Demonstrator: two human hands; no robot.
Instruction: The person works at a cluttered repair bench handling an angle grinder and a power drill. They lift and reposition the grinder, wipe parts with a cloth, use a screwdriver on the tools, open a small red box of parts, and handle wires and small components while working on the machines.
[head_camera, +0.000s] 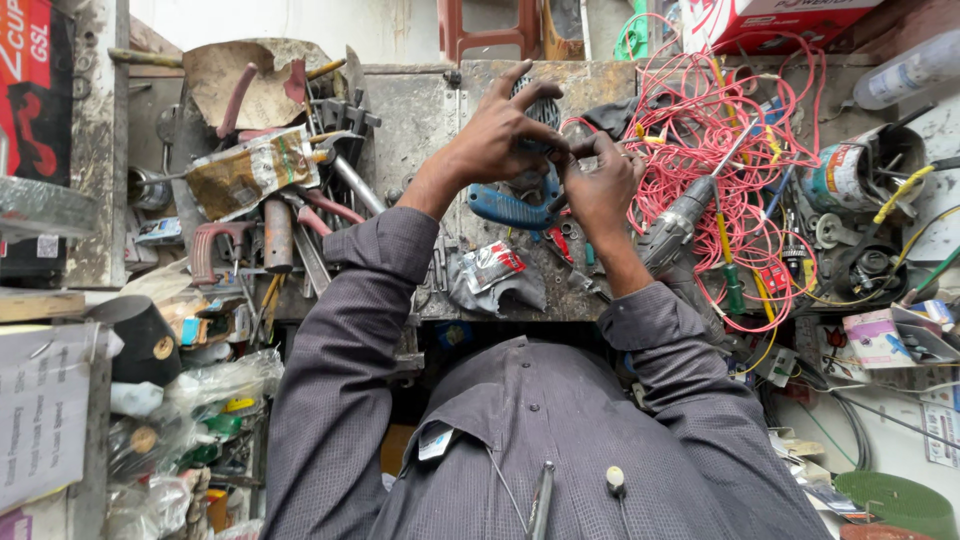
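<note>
Both hands meet above blue-handled pliers (510, 208) at workbench (420, 120) centre. Left hand (500, 135) fingers spread, tips pinching small part (too small to identify). Right hand (600, 185) fingers curled, pressed on same part. Right of pliers: red wire tangle (720, 130); beyond, open tin (865, 170) holding metal oddments.

From my remote seat I count several wrappers on the bench. A crumpled foil packet (252, 170), tan and green, lies atop the tools at left. A small red-and-silver blister pack (491, 265) rests on grey cloth just below the hands. A red-and-white carton (770, 20) sits at the top edge, behind the red wiring. A labelled tin can (845, 172) (blue, white and orange) lies on its side at right. A white printed sheet (42, 415) lies at lower left.
</note>
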